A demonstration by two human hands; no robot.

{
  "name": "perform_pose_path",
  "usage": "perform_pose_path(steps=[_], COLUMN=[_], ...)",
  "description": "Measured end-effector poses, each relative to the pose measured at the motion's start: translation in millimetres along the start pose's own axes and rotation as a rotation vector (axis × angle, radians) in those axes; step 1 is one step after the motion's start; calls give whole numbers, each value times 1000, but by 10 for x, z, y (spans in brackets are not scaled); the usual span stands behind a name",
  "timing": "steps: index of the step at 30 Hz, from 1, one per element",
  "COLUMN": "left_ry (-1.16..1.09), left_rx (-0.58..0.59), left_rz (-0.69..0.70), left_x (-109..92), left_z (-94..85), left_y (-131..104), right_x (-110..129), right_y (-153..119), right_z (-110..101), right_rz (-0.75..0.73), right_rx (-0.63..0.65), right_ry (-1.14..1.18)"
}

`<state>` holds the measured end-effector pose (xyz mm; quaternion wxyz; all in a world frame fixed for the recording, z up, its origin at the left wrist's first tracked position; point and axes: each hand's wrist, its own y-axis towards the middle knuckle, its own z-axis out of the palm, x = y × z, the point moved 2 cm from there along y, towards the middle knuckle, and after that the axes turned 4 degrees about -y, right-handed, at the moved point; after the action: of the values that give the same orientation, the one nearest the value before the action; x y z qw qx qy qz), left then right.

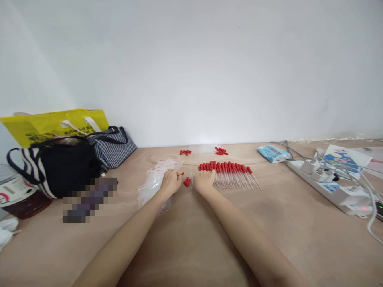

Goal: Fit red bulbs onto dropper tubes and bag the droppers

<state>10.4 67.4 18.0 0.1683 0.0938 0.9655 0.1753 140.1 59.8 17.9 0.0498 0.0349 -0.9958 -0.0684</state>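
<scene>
My left hand (171,181) is closed, a small red rubber bulb (182,173) pinched at its fingertips, beside a stack of clear zip bags (151,181). Between my hands lie a few loose red bulbs (187,181) and thin clear tubes (192,183). My right hand (204,180) rests at the left end of a row of clear droppers with red bulbs (230,167); its fingertips are curled and what they hold, if anything, is hidden. Two more small piles of red bulbs (185,152) (222,151) sit near the wall, with clear bags (206,149) between them.
Bags stand at the left: yellow (54,123), black (68,167) and striped (115,147). A jug of dark liquid (26,203) and a blurred dark object (89,200) are there too. Right: a blue packet (273,153), a white power strip (329,189) with cables and printed sheets (342,159).
</scene>
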Motion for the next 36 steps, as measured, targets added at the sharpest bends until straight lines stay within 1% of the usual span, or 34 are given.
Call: perform_pose_path(steps=[2,3,4,5,6,7,9,11,13,17,20,26,32,36], left_ry=[-31,-61,-121,-190,-249,-290,-330,-316,-287,-253,-255,-273,-293,-283], left_rx=[-31,-37,-46,-36,-12,5,55,97,111,72,40,73,40,51], left_rz=[46,86,155,234,305,355,448,517,543,519,493,389,431,431], left_x=[-69,-114,-168,-226,-283,-335,-429,-498,-531,-526,-515,-499,-490,-499], left_z=[-56,-79,-98,-109,-110,-106,-77,-32,16,90,100,62,59,53], left_y=[-96,-167,-250,-342,-438,-531,-692,-801,-852,-833,-782,-724,-734,-738], right_x=[-108,-191,-289,-396,-501,-612,-826,-986,-1071,-1072,-1027,-987,-931,-891], right_y=[-61,-107,-162,-226,-299,-378,-539,-679,-778,-860,-876,-896,-889,-894], right_z=[-53,-70,-75,-66,-49,-23,48,114,151,123,93,116,136,152], right_rz=[34,34,11,-46,-163,-269,-427,-532,-584,-587,-565,-568,-567,-598], right_rx=[-56,-89,-113,-130,-171,-212,-296,-360,-374,-368,-372,-392,-431,-490], right_ry=[4,15,29,52,121,186,248,250,230,254,307,375,365,359])
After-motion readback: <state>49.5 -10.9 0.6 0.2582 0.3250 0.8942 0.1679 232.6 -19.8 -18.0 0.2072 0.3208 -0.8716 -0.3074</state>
